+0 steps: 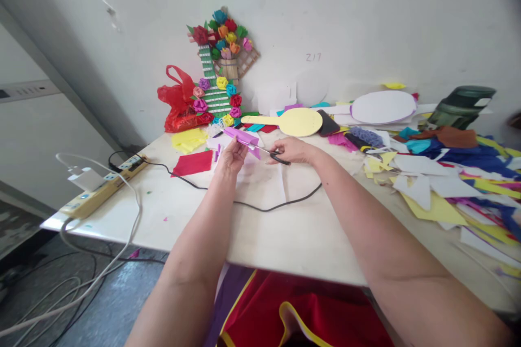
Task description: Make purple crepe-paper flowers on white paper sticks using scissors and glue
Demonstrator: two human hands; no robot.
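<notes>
The left hand (pixel 233 158), fingers closed, pinches the purple paper (pixel 244 138) above the table (pixel 195 233). The sheet looks light, soft and easily creased; an edge grip suits it. Right of it, the right hand (pixel 291 150) grips scissors (pixel 279 158), fingers curled round the handles.

Your pale table (pixel 293 244) carries a yellow paddle-shaped cutout (pixel 300 122). Left of that cutout you have a crumpled yellow sheet (pixel 188 141), a red sheet (pixel 193 163) and, beyond them, a red plastic bag (pixel 181 100). Your power strip (pixel 91 195) sits farthest left of it, and a black cable (pixel 268 210) runs on its near side. To its right you have a heap of coloured scraps (pixel 435 173) and a dark green bottle (pixel 462 105).
</notes>
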